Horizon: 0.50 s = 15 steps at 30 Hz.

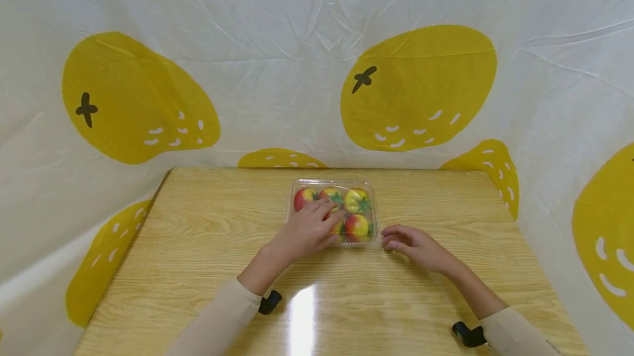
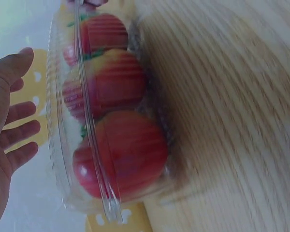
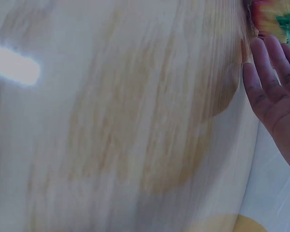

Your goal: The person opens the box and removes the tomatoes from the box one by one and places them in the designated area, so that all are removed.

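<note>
The place looks like a staged recording corner, not a lived-in room. A wooden table [image 1: 208, 268] with a pale, glossy grain top stands in the middle, and a bright lamp glare shows on its near edge. A white cloth backdrop [image 1: 277, 48] printed with large yellow lemon shapes hangs creased behind the far edge and wraps round the left and right sides, hiding whatever room lies beyond. No walls, furniture or windows show, so whether it sits in a lab, a studio or a home cannot be told.

Wooden table [image 1: 198, 268], lemon-print cloth backdrop [image 1: 277, 70]
</note>
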Each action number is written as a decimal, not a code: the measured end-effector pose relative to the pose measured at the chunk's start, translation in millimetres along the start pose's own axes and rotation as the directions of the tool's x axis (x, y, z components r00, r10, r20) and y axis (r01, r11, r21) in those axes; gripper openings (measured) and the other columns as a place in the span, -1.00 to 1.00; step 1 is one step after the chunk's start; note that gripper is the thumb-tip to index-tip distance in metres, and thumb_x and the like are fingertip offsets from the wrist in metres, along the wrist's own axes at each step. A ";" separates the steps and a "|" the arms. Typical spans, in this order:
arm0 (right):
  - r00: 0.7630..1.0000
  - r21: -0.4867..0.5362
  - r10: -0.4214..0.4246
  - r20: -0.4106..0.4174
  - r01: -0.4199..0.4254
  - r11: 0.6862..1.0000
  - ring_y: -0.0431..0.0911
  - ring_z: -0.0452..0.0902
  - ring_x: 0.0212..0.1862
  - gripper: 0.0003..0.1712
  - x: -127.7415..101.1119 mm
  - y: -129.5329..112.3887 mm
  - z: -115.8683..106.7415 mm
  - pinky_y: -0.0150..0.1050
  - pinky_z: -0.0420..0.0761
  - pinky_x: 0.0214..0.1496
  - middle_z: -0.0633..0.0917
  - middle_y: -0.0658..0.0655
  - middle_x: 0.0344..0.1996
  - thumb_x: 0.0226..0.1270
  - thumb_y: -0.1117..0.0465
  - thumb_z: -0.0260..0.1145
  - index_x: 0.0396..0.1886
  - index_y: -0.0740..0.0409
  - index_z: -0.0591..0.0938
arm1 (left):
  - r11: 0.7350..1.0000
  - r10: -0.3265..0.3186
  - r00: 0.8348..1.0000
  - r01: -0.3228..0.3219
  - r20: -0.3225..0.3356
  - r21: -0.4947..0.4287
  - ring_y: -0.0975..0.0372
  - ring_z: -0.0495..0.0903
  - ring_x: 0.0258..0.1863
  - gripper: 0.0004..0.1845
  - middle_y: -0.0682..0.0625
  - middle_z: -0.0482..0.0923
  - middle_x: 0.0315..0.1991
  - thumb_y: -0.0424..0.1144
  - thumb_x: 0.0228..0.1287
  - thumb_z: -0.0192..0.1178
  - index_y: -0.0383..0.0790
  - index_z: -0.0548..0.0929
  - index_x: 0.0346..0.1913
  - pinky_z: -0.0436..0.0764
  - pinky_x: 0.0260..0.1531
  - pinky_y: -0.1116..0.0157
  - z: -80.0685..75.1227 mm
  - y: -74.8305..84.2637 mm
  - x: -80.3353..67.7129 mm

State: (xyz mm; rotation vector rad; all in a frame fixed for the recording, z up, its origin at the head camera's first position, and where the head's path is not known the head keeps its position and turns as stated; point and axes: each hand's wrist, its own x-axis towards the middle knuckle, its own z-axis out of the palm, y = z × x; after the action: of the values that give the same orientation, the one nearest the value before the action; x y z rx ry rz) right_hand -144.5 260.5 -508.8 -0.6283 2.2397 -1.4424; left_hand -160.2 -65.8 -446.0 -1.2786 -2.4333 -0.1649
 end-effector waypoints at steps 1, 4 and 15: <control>1.000 0.018 -0.003 0.006 0.003 1.000 0.13 0.63 0.02 -0.59 0.4 0.0 1.0 -0.15 0.67 0.07 0.64 0.32 0.02 0.51 0.17 0.07 0.23 0.28 0.44 | 1.000 0.001 1.000 -0.001 0.001 -0.009 0.05 0.50 0.20 -0.44 -0.11 0.54 0.14 0.02 0.22 0.31 -0.14 0.52 0.23 0.51 0.27 0.13 0.8 1.3 1.2; 1.000 0.060 -0.014 0.015 0.013 0.998 0.13 0.63 0.01 -0.60 2.1 1.3 3.8 -0.12 0.68 0.06 0.62 0.39 0.00 0.51 0.21 0.07 0.20 0.37 0.43 | 0.999 0.019 1.000 -0.020 -0.023 -0.025 0.09 0.50 0.18 -0.47 -0.08 0.53 0.14 0.02 0.20 0.32 -0.14 0.55 0.19 0.56 0.22 0.15 3.7 5.4 4.7; 1.000 0.077 0.009 0.024 -0.011 0.997 0.02 0.64 -0.04 -0.64 6.7 0.7 8.7 -0.15 0.69 0.01 0.65 0.36 -0.07 0.50 0.18 0.08 0.12 0.33 0.48 | 0.991 0.128 0.981 -0.132 -0.149 -0.019 0.08 0.57 0.15 -0.62 -0.08 0.59 0.08 0.00 0.17 0.36 -0.10 0.62 -0.03 0.56 0.23 0.21 13.7 17.7 13.8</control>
State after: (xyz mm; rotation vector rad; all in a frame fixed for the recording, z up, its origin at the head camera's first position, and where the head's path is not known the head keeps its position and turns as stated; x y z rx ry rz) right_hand -145.3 250.6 -513.4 -0.6054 2.1557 -1.5007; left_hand -156.8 -41.2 -454.5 -1.3821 -2.2234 -0.2507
